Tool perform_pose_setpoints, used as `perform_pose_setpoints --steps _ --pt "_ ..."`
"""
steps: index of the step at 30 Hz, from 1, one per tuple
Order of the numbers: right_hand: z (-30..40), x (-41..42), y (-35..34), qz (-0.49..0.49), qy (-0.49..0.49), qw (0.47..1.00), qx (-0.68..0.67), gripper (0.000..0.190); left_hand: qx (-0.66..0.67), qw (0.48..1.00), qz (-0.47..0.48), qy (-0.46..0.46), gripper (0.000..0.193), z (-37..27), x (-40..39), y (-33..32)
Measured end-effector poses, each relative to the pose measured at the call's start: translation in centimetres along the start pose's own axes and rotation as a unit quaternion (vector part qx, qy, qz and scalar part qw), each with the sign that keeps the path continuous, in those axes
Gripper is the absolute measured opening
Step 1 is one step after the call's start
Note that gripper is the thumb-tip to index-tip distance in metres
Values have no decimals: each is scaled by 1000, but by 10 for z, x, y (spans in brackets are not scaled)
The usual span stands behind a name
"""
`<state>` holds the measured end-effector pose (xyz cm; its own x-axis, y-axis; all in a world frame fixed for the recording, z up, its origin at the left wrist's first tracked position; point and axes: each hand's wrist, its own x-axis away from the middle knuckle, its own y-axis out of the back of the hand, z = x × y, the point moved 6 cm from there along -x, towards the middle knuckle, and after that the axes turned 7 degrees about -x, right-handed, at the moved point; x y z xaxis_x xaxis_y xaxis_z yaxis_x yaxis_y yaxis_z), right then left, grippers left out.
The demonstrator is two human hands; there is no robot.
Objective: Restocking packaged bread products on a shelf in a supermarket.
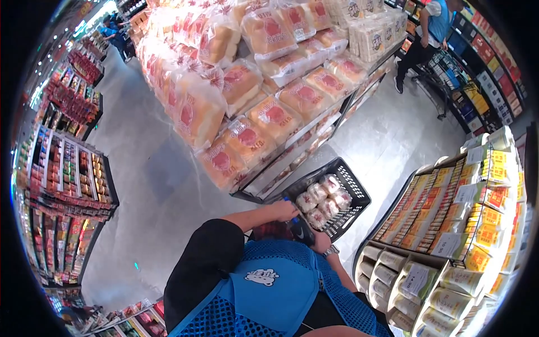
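Note:
A black plastic shopping basket [344, 185] lies before me, with perforated walls. Inside it are several small wrapped buns [327, 207] in clear film with red print. My left hand [285, 210] is closed around a dark bar with blue parts [296, 220] at the basket's near side. Lower and to the right, my right hand [322, 242], with a metal watch on its wrist, curls at the dark bar's other end; its fingers are partly hidden. Close by the hands shows a dark item [301, 232] with a white mark, too unclear to name.
Ahead stands a display table piled with bagged bread loaves [273, 116]. On the right, a rack [438, 193] holds yellow packs and canisters. Snack shelves [69, 168] line the left side. A person [425, 38] stands beside a cart at upper right; another person [113, 36] is far off.

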<state>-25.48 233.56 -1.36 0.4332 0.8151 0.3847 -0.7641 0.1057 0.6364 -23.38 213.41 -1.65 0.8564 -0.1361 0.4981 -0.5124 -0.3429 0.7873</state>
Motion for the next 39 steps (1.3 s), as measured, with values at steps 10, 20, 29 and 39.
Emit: perform_pose_setpoints --steps 10,20,29,39 --pt "-38 12 53 20 -134 990 -42 50 123 978 -165 -19 33 53 -5 331" --pt "-34 8 75 -25 -226 974 15 43 -223 714 -612 256 38 278 -24 638" --pt "-4 -3 110 -83 -163 951 -249 38 -118 659 -721 182 36 240 87 632" --pt "156 -16 275 -183 87 952 -231 36 126 663 -733 86 55 228 156 581"
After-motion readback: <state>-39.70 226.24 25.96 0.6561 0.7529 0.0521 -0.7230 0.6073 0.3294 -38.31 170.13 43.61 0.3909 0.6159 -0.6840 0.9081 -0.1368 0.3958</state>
